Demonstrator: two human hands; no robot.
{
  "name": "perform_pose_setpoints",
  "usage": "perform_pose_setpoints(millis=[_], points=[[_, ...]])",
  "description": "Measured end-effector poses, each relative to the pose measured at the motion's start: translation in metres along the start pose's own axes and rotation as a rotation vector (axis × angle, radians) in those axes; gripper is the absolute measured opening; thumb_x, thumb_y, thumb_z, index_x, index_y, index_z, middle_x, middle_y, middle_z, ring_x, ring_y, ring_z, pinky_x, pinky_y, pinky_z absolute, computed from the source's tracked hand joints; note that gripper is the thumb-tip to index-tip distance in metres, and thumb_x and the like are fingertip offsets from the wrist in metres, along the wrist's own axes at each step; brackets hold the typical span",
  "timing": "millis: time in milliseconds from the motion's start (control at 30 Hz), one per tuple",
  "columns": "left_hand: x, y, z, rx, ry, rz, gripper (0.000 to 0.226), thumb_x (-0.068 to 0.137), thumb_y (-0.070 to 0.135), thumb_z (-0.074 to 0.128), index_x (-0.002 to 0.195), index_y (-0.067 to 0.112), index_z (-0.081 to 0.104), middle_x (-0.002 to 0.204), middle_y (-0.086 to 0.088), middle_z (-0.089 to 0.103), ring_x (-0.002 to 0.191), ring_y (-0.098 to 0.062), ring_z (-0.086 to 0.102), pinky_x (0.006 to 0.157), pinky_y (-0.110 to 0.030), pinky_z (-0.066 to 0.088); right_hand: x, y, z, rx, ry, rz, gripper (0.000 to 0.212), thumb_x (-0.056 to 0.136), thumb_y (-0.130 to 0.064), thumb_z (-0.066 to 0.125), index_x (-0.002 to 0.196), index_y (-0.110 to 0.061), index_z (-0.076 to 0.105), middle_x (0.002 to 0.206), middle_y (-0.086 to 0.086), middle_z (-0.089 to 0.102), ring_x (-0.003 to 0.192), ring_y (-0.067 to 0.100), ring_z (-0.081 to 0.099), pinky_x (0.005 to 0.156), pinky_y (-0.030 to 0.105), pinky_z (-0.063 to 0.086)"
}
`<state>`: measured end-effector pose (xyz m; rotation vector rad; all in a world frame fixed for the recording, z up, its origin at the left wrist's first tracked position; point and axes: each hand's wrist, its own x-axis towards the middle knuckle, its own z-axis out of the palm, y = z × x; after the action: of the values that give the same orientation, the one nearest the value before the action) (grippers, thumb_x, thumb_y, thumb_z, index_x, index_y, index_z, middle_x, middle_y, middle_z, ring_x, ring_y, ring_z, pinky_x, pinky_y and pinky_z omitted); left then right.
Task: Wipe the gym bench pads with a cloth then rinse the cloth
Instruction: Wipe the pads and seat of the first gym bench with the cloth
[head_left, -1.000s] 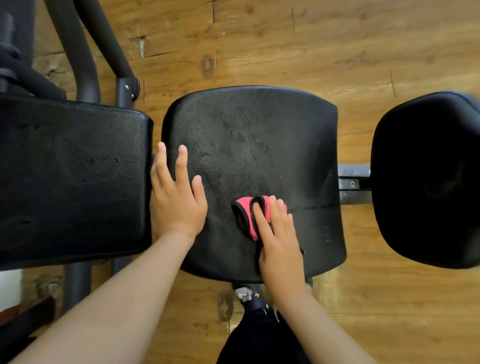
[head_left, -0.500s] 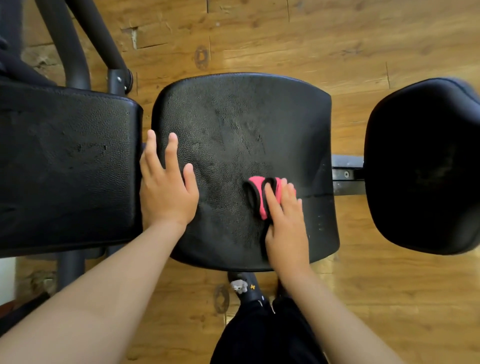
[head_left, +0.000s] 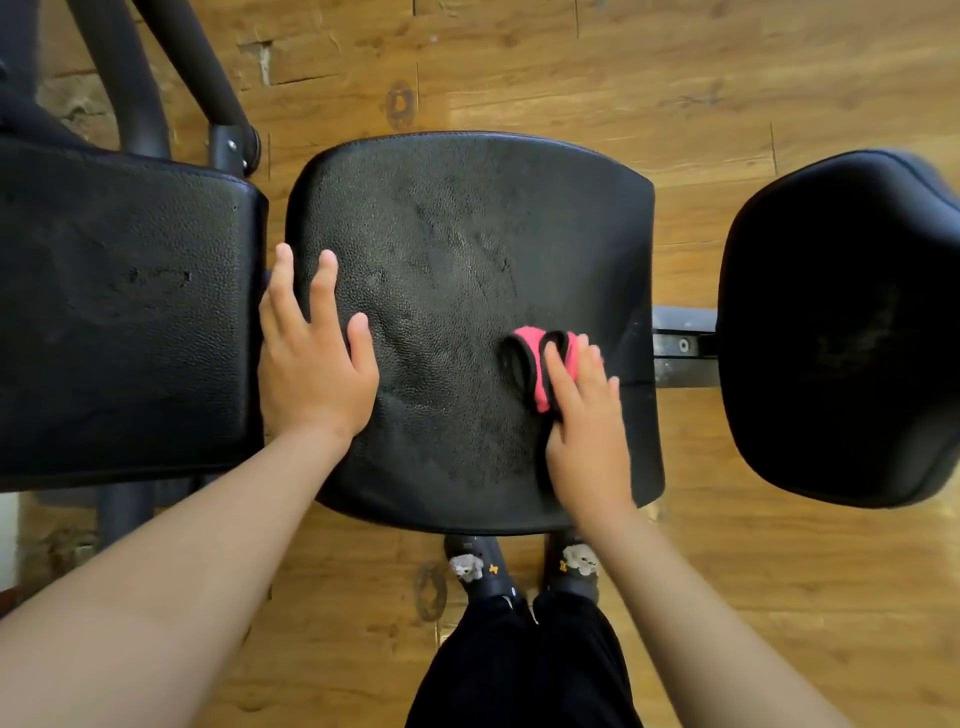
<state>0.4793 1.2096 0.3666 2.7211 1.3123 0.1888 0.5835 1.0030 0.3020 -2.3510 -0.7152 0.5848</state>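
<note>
Fingers (head_left: 563, 379) of the right hand (head_left: 589, 431) are laid almost straight on top of the cloth (head_left: 535, 364), and the cloth is pressed flat onto the middle pad (head_left: 467, 234). The thumb is hidden, so it cannot be told if the cloth is pinched too. The left hand (head_left: 311, 364) is laid flat on the left edge of the same pad with its fingers spread, and nothing is held in it.

The cloth is pink with a black edge. It is bunched up, so the black edge is bent into two loops. It is found on the right side of the middle pad, near the person. The part that shows sticks out past the fingertips and to the left of the hand. The rest is hidden under the hand, so its long side cannot be told.

Pale streaks are seen on the middle pad. A left pad (head_left: 119, 312) is set just beside it. A right pad (head_left: 841, 322) is set well apart, joined by a bar (head_left: 680, 345). A wood floor (head_left: 675, 78) is seen below.
</note>
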Motion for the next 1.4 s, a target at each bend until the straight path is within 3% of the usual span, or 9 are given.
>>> perform_pose_setpoints(millis=[133, 333, 600, 833, 1000, 1100, 1267, 1400], points=[[-0.001, 0.0, 0.0, 0.006, -0.002, -0.011, 0.054, 0.095, 0.029, 0.042, 0.147, 0.015, 0.033, 0.156, -0.019, 0.021, 0.138, -0.038, 0.03, 0.103, -0.051, 0.038, 0.024, 0.005, -0.006, 0.039, -0.006, 0.051, 0.086, 0.076, 0.016, 0.038, 0.15, -0.027, 0.028, 0.16, 0.006, 0.013, 0.149, 0.021, 0.007, 0.12, 0.037, 0.001], [-0.001, 0.002, -0.001, 0.005, -0.013, -0.025, 0.054, 0.096, 0.028, 0.044, 0.147, 0.015, 0.033, 0.156, -0.018, 0.02, 0.138, -0.038, 0.029, 0.102, -0.052, 0.04, -0.029, 0.011, -0.002, 0.09, -0.013, 0.063, 0.089, 0.075, 0.017, 0.041, 0.149, -0.03, 0.028, 0.161, 0.001, 0.014, 0.149, 0.017, 0.005, 0.12, 0.037, 0.002], [-0.001, 0.002, -0.003, 0.002, -0.021, -0.035, 0.054, 0.096, 0.029, 0.045, 0.147, 0.017, 0.033, 0.156, -0.016, 0.02, 0.14, -0.036, 0.028, 0.102, -0.052, 0.041, 0.064, 0.035, -0.025, 0.136, -0.069, 0.217, 0.085, 0.08, 0.014, 0.035, 0.152, -0.027, 0.019, 0.162, 0.004, 0.005, 0.148, 0.015, 0.001, 0.118, 0.04, -0.003], [-0.002, 0.003, -0.003, 0.002, -0.026, -0.039, 0.054, 0.096, 0.027, 0.047, 0.147, 0.016, 0.033, 0.156, -0.017, 0.02, 0.139, -0.038, 0.028, 0.101, -0.053, 0.04, 0.016, 0.043, -0.017, 0.146, -0.045, 0.239, 0.089, 0.079, 0.016, 0.038, 0.152, -0.03, 0.02, 0.161, 0.002, 0.008, 0.149, 0.014, -0.001, 0.118, 0.038, -0.002], [-0.001, 0.002, -0.003, 0.003, -0.025, -0.037, 0.054, 0.095, 0.028, 0.047, 0.147, 0.016, 0.033, 0.156, -0.017, 0.02, 0.139, -0.038, 0.029, 0.102, -0.052, 0.041, 0.059, 0.056, -0.027, 0.115, -0.065, 0.259, 0.085, 0.083, 0.012, 0.037, 0.153, -0.032, 0.018, 0.162, 0.001, 0.009, 0.148, 0.019, 0.005, 0.12, 0.047, 0.006], [-0.001, 0.002, -0.003, 0.003, -0.029, -0.036, 0.055, 0.096, 0.028, 0.046, 0.147, 0.016, 0.033, 0.156, -0.017, 0.02, 0.14, -0.037, 0.028, 0.1, -0.052, 0.042, 0.025, 0.055, -0.021, 0.121, -0.029, 0.238, 0.091, 0.078, 0.015, 0.037, 0.152, -0.034, 0.019, 0.161, 0.001, 0.009, 0.148, 0.017, 0.005, 0.119, 0.048, 0.015], [0.0, 0.003, -0.003, 0.0, -0.03, -0.035, 0.055, 0.095, 0.028, 0.046, 0.147, 0.016, 0.033, 0.156, -0.017, 0.02, 0.14, -0.038, 0.028, 0.101, -0.053, 0.041, -0.056, 0.061, -0.015, 0.133, -0.066, 0.265, 0.096, 0.075, 0.017, 0.04, 0.15, -0.039, 0.02, 0.161, -0.004, 0.009, 0.144, -0.001, -0.008, 0.12, 0.036, 0.001], [-0.001, 0.003, -0.003, -0.004, -0.026, -0.038, 0.055, 0.095, 0.029, 0.045, 0.147, 0.016, 0.033, 0.156, -0.017, 0.02, 0.14, -0.037, 0.027, 0.1, -0.054, 0.041, -0.02, 0.064, -0.017, 0.11, -0.069, 0.308, 0.09, 0.079, 0.016, 0.038, 0.151, -0.035, 0.021, 0.161, 0.0, 0.01, 0.148, 0.012, 0.002, 0.113, 0.024, -0.001]])
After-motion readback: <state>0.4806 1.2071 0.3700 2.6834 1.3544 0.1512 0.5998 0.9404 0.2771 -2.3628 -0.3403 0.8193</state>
